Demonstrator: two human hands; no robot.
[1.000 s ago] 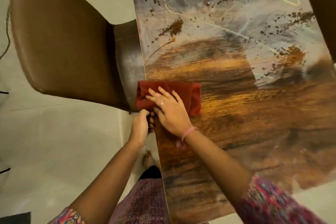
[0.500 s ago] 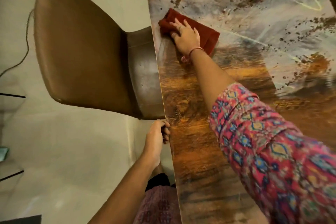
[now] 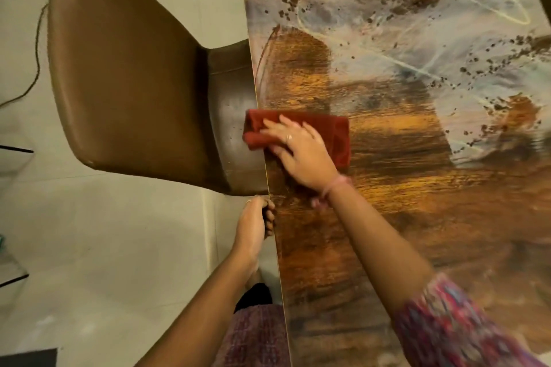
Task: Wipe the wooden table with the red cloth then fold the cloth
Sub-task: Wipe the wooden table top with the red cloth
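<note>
The red cloth [image 3: 334,131] lies folded into a pad at the left edge of the wooden table [image 3: 402,217], its left end hanging just past the edge. My right hand [image 3: 301,152] presses flat on the cloth with fingers spread. My left hand [image 3: 253,223] grips the table's left edge just below, fingers curled around it. A pale dusty film with dark brown specks [image 3: 417,39] covers the far part of the tabletop; the near part shows bare glossy wood.
A brown leather chair [image 3: 134,83] stands against the table's left edge, its seat right beside the cloth. Pale floor lies to the left with a thin cord [image 3: 37,48]. Another dark chair corner [image 3: 545,6] shows at the far right.
My right hand has pulled the cloth back from the far dusty area toward me along the left edge, leaving a wiped strip. My left hand stays on the table edge.
</note>
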